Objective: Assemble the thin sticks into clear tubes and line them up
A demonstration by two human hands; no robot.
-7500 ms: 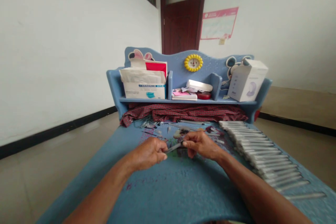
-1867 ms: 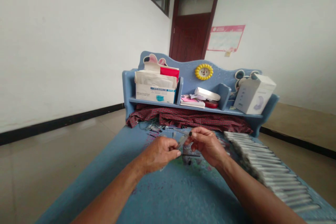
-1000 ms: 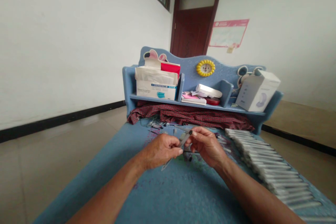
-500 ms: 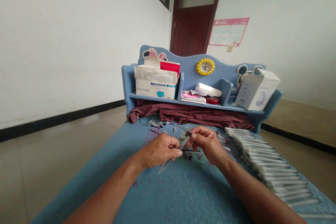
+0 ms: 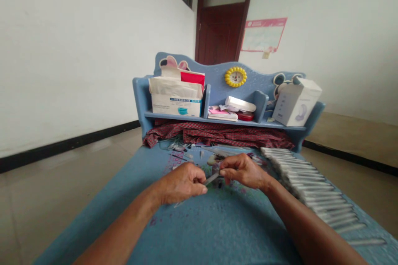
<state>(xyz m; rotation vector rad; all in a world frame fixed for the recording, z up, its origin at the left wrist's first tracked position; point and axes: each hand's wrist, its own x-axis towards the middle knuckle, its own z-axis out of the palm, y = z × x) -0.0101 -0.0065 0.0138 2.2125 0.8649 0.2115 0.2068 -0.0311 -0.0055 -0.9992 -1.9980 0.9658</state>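
My left hand (image 5: 185, 182) is closed round a slim, clear pen barrel (image 5: 212, 178), thumb and forefinger pressed on it. Its lower end sticks out faintly below the palm. At the barrel's upper end, the fingertips of my right hand (image 5: 244, 170) are pinched together, with a small dark part between them. Both hands are just above the blue desk (image 5: 214, 227). Small dark pieces (image 5: 220, 184) lie beneath them, partly covered by the fingers. To the right, many similar clear pens (image 5: 314, 190) lie side by side in a long row.
A blue shelf (image 5: 174, 115) at the back holds a mask box (image 5: 175, 99), papers (image 5: 222, 115), a red round tin (image 5: 245, 116) and a white box (image 5: 297, 102). Checked cloth (image 5: 217, 133) is bunched below it. Thin loose parts (image 5: 178, 145) lie before the cloth.
The pen barrel has tilted flatter, and less of it shows below my left hand. My right hand has come down slightly at its upper end. The view has shifted slightly right.
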